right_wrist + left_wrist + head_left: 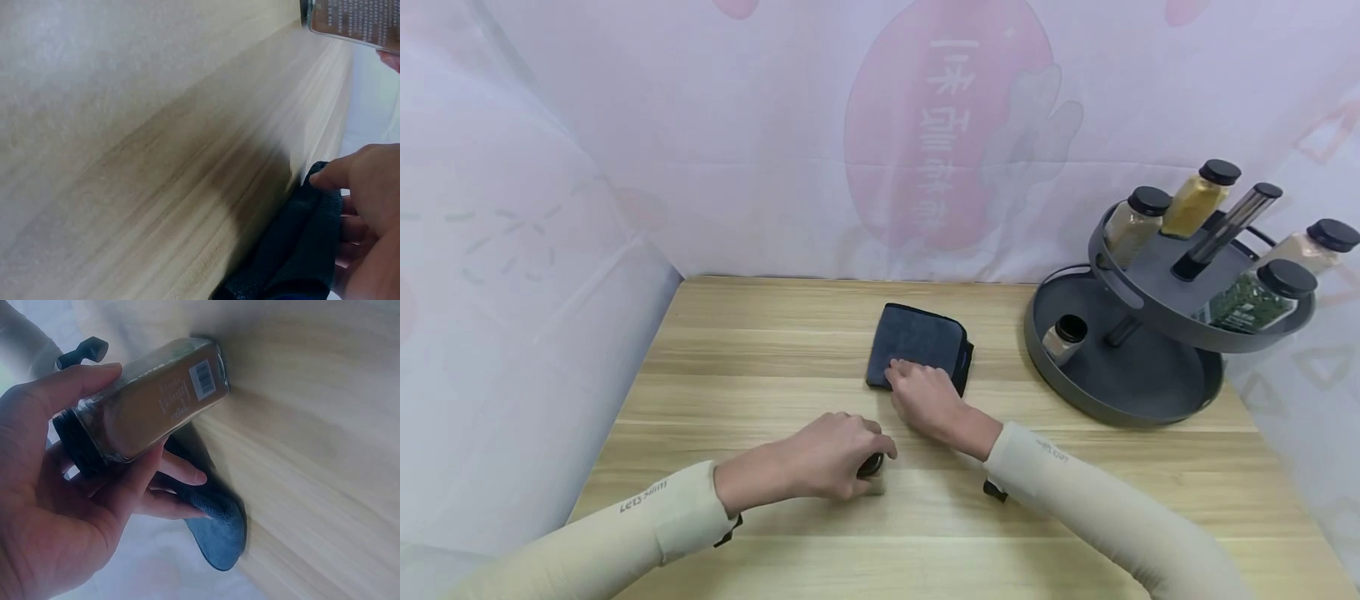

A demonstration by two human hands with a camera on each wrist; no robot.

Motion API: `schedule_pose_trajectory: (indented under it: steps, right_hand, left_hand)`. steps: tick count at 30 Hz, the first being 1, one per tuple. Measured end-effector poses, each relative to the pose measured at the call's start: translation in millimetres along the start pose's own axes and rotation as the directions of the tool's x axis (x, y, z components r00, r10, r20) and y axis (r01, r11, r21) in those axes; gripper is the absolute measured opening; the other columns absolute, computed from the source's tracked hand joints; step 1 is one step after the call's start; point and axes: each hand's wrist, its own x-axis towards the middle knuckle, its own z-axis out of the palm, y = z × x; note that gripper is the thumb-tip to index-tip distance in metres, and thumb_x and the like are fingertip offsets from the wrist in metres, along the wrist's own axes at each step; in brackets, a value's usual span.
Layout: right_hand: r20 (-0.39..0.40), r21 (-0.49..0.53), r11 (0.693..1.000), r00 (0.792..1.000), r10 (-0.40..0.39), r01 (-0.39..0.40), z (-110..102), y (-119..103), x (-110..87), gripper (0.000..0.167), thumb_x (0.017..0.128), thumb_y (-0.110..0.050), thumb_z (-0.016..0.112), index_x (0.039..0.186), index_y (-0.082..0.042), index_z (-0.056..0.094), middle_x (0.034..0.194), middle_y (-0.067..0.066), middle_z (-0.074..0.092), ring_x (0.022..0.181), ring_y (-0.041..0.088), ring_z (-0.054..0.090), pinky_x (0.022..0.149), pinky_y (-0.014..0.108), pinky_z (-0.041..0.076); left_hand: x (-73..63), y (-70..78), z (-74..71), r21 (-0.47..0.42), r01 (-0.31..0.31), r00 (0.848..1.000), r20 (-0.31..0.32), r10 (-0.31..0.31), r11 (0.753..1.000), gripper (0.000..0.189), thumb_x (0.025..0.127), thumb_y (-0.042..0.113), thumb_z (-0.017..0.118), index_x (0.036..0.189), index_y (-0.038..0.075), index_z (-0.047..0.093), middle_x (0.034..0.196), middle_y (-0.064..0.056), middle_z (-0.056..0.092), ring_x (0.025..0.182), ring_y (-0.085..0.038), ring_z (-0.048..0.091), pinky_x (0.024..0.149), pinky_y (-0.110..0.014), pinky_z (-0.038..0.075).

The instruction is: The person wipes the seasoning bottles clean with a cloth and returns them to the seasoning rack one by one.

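Note:
My left hand holds a spice jar with a black lid, clear glass sides and brown powder inside. In the left wrist view the thumb lies along one side of the jar and fingers support the other; its base meets the wooden table. Ahead of that hand lies a folded dark blue-grey cloth. My right hand is at the cloth's near edge, where the right wrist view shows thumb and fingers pinching it. From the head, the left hand hides most of the jar.
A dark grey two-tier turntable rack stands at the right of the wooden table. Several black-lidded spice jars sit on its upper tier, and a small jar is on the lower one. Printed white curtains surround the table.

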Motion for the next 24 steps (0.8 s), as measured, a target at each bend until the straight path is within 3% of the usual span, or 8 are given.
schedule_pose_trajectory:
  steps: [4, 7, 10, 16, 24]
  right_hand:
    - [0.048, -0.053, 0.998, 0.999, -0.023, 0.025, -1.7, -2.1, -6.0, 0.036, 0.104, -0.015, 0.064, 0.136, 0.000, 0.068, 0.143, 0.020, 0.065, 0.130, 0.031, 0.066, 0.086, 0.044, 0.064]
    - [0.107, -0.064, 0.998, 0.994, -0.021, 0.027, -3.3, -2.2, -9.5, 0.044, 0.106, -0.019, 0.064, 0.144, 0.001, 0.062, 0.150, 0.020, 0.059, 0.139, 0.031, 0.059, 0.107, 0.045, 0.055]
    - [0.136, -0.026, 1.000, 0.991, -0.013, 0.016, -5.9, -1.1, -13.1, 0.049, 0.106, -0.022, 0.064, 0.148, 0.002, 0.057, 0.154, 0.022, 0.055, 0.144, 0.033, 0.054, 0.116, 0.047, 0.047]
    - [0.078, 0.067, 0.998, 0.997, 0.009, -0.014, -14.6, 3.6, -28.1, 0.050, 0.102, -0.022, 0.071, 0.145, 0.002, 0.060, 0.148, 0.023, 0.060, 0.139, 0.036, 0.057, 0.113, 0.049, 0.049]
    - [-0.048, 0.118, 0.992, 0.997, 0.055, -0.049, -35.1, 13.8, -57.1, 0.049, 0.097, -0.020, 0.078, 0.140, -0.002, 0.065, 0.142, 0.019, 0.066, 0.129, 0.035, 0.065, 0.096, 0.050, 0.060]
  left_hand:
    - [0.2, 2.8, 3.2, 0.003, 0.004, 1.000, -0.006, -0.004, 1.000, 0.036, 0.085, 0.027, 0.088, 0.118, 0.017, 0.077, 0.105, 0.000, 0.076, 0.086, -0.014, 0.071, 0.070, -0.032, 0.059]
    - [0.4, 3.8, 3.9, 0.000, 0.009, 1.000, -0.014, -0.009, 1.000, 0.036, 0.085, 0.027, 0.088, 0.118, 0.016, 0.076, 0.105, 0.000, 0.075, 0.086, -0.014, 0.071, 0.069, -0.031, 0.059]
    - [-0.1, 4.0, 3.6, -0.015, 0.022, 1.000, -0.015, -0.022, 1.000, 0.038, 0.085, 0.026, 0.089, 0.118, 0.014, 0.075, 0.105, 0.000, 0.075, 0.087, -0.014, 0.070, 0.069, -0.030, 0.059]
    - [-4.3, 1.6, 8.4, -0.108, 0.075, 0.997, -0.027, -0.078, 0.991, 0.052, 0.082, 0.027, 0.091, 0.127, 0.010, 0.070, 0.114, -0.003, 0.075, 0.097, -0.014, 0.072, 0.080, -0.030, 0.060]
    - [-12.1, -3.5, 22.5, -0.266, 0.140, 0.980, -0.101, -0.172, 0.954, 0.066, 0.074, 0.028, 0.099, 0.128, 0.005, 0.069, 0.122, -0.006, 0.076, 0.110, -0.020, 0.072, 0.094, -0.034, 0.059]
